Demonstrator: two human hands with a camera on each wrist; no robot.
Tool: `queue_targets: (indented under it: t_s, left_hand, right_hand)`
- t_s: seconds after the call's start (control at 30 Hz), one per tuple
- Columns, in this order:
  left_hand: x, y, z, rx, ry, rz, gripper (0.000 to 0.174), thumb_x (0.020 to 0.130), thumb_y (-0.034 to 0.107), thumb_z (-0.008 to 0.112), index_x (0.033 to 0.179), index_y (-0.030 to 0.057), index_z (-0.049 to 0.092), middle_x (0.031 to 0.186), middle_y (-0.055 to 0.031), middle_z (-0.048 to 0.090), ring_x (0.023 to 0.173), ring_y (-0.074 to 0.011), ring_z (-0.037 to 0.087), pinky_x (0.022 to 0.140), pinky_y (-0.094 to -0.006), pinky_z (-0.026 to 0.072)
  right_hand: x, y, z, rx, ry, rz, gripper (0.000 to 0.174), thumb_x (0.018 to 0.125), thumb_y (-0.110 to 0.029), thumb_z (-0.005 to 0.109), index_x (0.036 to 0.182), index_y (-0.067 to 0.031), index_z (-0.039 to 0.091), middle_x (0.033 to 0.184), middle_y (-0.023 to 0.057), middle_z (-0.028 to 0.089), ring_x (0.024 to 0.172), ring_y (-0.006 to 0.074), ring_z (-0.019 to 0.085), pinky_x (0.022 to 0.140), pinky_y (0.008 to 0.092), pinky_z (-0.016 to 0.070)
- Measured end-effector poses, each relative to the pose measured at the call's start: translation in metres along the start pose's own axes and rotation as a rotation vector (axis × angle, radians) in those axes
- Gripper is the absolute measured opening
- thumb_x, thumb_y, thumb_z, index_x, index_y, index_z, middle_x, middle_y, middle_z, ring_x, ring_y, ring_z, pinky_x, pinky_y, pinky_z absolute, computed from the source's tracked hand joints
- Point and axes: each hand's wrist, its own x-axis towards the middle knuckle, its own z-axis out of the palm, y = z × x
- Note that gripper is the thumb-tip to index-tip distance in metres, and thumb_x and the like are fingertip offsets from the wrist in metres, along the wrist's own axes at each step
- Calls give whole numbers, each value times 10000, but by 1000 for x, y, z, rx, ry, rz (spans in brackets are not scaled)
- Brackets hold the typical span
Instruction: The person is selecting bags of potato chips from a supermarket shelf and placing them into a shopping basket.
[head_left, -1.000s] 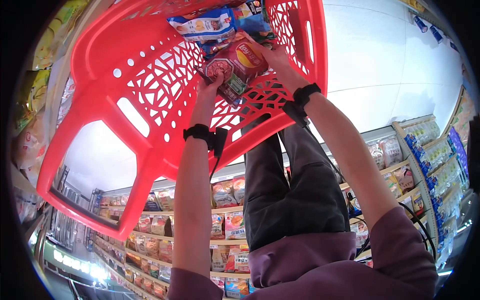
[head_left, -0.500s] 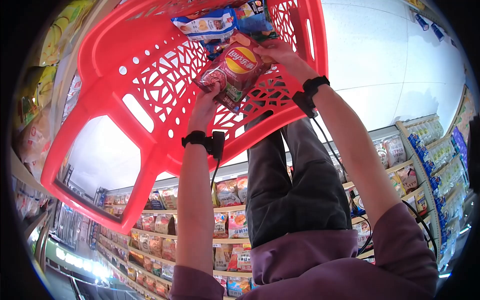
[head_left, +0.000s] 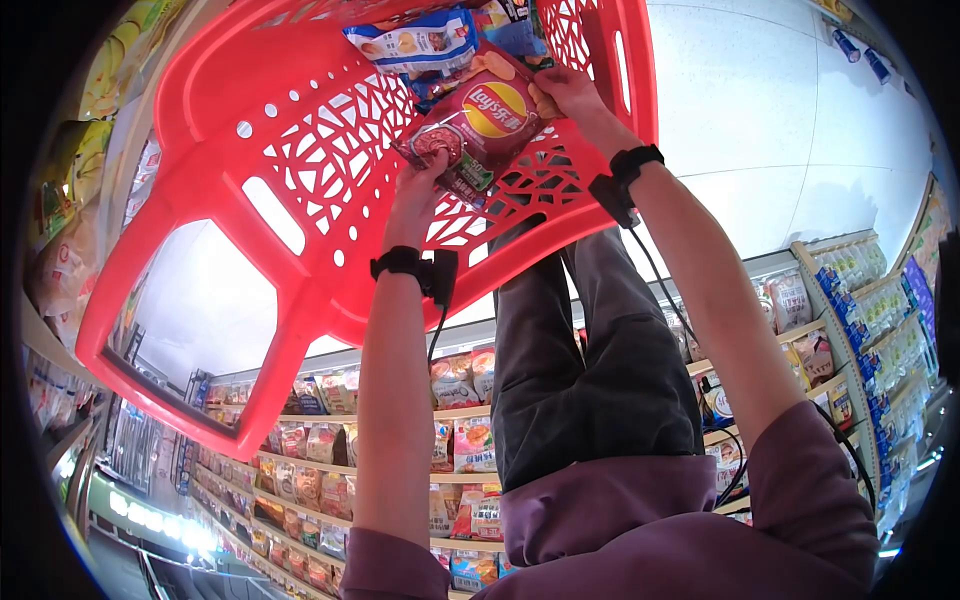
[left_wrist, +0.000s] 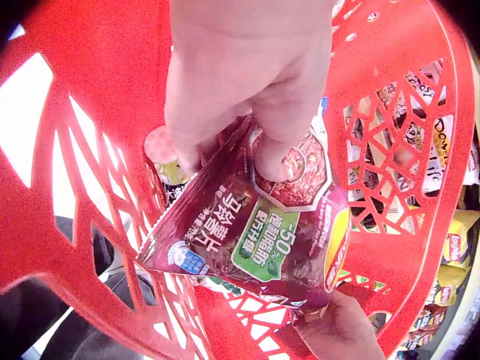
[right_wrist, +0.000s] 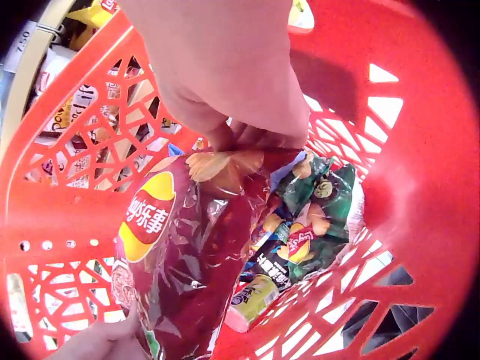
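A dark red Lay's chip bag (head_left: 484, 117) is held between both hands inside a red plastic basket (head_left: 215, 110). The left hand (head_left: 418, 196) pinches the bag's lower left end, its thumb over the printed bowl picture, as the left wrist view shows. Fingers of the right hand (head_left: 580, 102) grip the opposite end near the top corner. Beside the bag lies a blue and white snack bag (head_left: 415, 43). In the right wrist view a green chip bag (right_wrist: 319, 217) and a pink and green package (right_wrist: 251, 304) lie below the held bag.
Shelves of packaged snacks (head_left: 322, 445) run behind the person's legs (head_left: 595, 370). A rack of hanging packets (head_left: 880, 330) stands at the right, and yellow bags (head_left: 90, 165) hang at the far left. Cables trail from the wrist cameras.
Compared with a second ago, the Lay's bag is turned more face-up and shows more of its front. The right hand has shifted slightly right and its grip shows at the bag's edge.
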Motion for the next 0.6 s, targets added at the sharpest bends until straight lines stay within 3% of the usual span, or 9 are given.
queue_targets:
  t_s: [0.1, 0.2, 0.6]
  left_hand:
    - [2, -4, -2, -27, -7, -21, 377, 894, 134, 654, 1226, 58, 494, 1208, -56, 560, 1113, -186, 538, 970, -413, 433]
    - [0, -9, -1, -37, -1, 20, 307, 878, 149, 676, 1144, 50, 558, 1068, -40, 624, 1009, -169, 586, 911, -380, 455]
    - [4, -12, -8, -18, -12, 1, 347, 875, 153, 680, 1171, 29, 548, 1110, -57, 620, 1030, -182, 589, 929, -389, 457]
  right_hand:
    - [6, 8, 0, -30, 5, 3, 259, 830, -284, 689, 978, -71, 703, 869, 63, 699, 781, 152, 670, 664, 286, 544]
    - [0, 4, 0, -47, 11, 37, 263, 835, -287, 686, 986, -71, 700, 882, 71, 698, 793, 156, 671, 659, 289, 545]
    - [-17, -11, 0, -38, -1, 60, 283, 848, -263, 678, 1011, -31, 681, 911, 82, 687, 801, 161, 656, 686, 294, 529]
